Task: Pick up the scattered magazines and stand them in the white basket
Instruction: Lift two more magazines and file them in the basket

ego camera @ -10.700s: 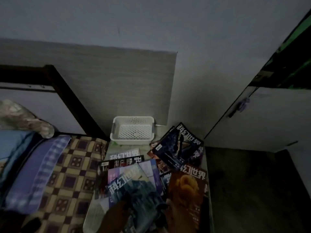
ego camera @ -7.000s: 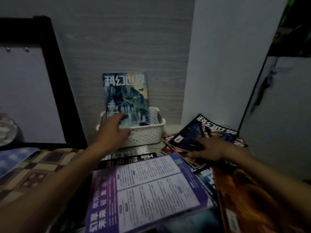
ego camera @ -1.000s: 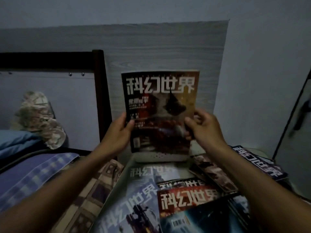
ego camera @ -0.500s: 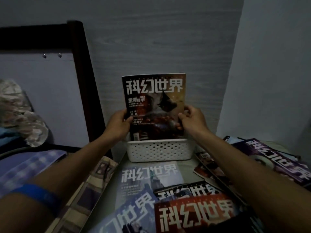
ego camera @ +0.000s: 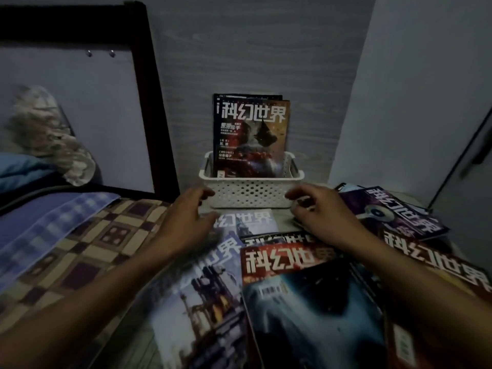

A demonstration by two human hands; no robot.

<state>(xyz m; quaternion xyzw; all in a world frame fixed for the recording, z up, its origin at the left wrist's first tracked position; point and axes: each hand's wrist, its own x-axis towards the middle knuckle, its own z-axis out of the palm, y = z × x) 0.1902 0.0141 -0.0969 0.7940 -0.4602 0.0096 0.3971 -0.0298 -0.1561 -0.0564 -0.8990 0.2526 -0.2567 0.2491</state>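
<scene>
The white basket point(ego camera: 251, 191) stands against the wood-grain wall panel. A dark red magazine point(ego camera: 251, 137) stands upright in it, with another magazine behind it. My left hand point(ego camera: 187, 219) hovers in front of the basket's left corner, fingers loosely curled and holding nothing. My right hand point(ego camera: 320, 211) hovers at the right corner, likewise empty. Several magazines lie scattered on the tabletop nearer to me: a pale one point(ego camera: 247, 221) just before the basket, a red-headed one point(ego camera: 282, 259), a blue-covered one point(ego camera: 314, 315) and a purple one point(ego camera: 394, 211) at the right.
A bed with a checked blanket point(ego camera: 87, 251) and a blue striped cloth point(ego camera: 50, 222) borders the table on the left, with a dark bed frame point(ego camera: 151, 97) behind. A pale wall and a door edge point(ego camera: 463, 155) close off the right.
Both hands have let go of the dark red magazine, which now stands in the basket. They have drawn back and down to just in front of the basket.
</scene>
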